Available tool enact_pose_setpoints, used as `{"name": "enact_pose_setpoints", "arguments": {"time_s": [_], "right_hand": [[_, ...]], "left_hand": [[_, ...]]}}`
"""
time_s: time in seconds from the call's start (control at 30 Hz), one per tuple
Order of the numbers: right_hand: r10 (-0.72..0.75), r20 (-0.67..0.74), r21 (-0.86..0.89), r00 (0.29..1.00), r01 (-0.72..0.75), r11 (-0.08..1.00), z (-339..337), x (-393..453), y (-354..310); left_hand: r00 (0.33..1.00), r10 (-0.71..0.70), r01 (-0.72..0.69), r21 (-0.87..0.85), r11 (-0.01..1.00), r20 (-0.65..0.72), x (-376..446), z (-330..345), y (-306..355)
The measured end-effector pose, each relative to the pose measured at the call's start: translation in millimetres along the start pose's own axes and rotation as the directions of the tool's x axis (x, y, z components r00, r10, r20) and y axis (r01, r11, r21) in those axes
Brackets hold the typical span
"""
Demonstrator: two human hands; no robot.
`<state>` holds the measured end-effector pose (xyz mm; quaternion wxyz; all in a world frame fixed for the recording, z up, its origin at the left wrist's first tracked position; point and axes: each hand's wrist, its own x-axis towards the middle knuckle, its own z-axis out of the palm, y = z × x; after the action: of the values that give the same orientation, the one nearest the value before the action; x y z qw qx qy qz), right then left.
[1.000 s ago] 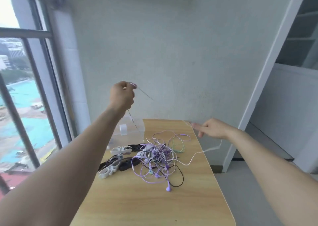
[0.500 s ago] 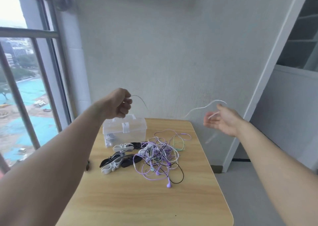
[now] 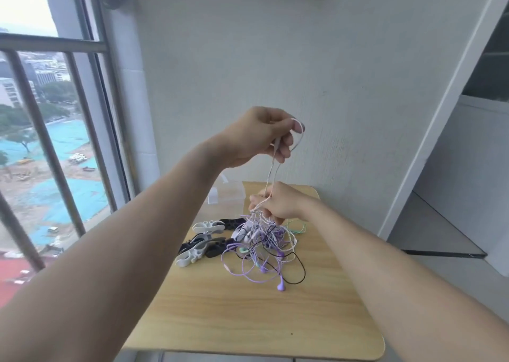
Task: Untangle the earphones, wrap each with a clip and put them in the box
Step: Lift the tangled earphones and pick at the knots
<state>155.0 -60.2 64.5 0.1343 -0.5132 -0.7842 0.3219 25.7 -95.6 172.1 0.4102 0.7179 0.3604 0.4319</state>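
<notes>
A tangle of purple, white, black and green earphones lies on the wooden table. My left hand, raised above the table, pinches a loop of a white earphone cable that runs down in two strands. My right hand grips the same cable lower down, just above the tangle. White and black cable clips lie left of the tangle. The clear plastic box stands at the table's far edge, mostly hidden behind my left forearm.
A window with metal bars is on the left and a white wall stands behind the table. An open doorway with a floor step is on the right. The table's near half shows bare wood.
Both hands have come together. My left hand moved right with the cable, and my right hand dropped from mid-air at the right to grip the cable just above the tangle.
</notes>
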Motion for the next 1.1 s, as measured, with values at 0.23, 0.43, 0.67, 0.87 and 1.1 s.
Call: {"name": "enact_pose_setpoints", "arguments": {"time_s": [0.23, 0.43, 0.67, 0.87, 1.1], "right_hand": [[0.008, -0.117, 0.281, 0.993, 0.025, 0.959, 1.6, -3.8, 2.1], [-0.031, -0.177, 0.411, 0.984, 0.102, 0.906, -17.2, -12.0, -7.1], [-0.088, -0.284, 0.461, 0.955, 0.217, 0.86, -26.4, -18.9, -12.9], [-0.029, -0.392, 0.652, 0.92, 0.3, 0.696, -31.3, -16.6, -6.3], [0.164, -0.436, 0.722, 0.885, 0.236, 0.65, -41.1, -8.3, 37.8]], "left_hand": [[0.956, -0.097, 0.168, 0.247, 0.954, -0.278, -16.9, -22.7, -62.5], [0.848, -0.496, 0.508, 0.016, 0.861, -0.186, -56.8, -3.5, -166.1], [0.932, -0.358, 0.361, 0.172, 0.916, -0.052, -64.6, 43.7, -204.9], [0.943, -0.305, 0.333, 0.325, 0.885, -0.137, -51.7, 52.8, -218.9], [0.943, -0.212, 0.255, 0.147, 0.956, -0.257, -47.6, 55.0, -228.1]]}}
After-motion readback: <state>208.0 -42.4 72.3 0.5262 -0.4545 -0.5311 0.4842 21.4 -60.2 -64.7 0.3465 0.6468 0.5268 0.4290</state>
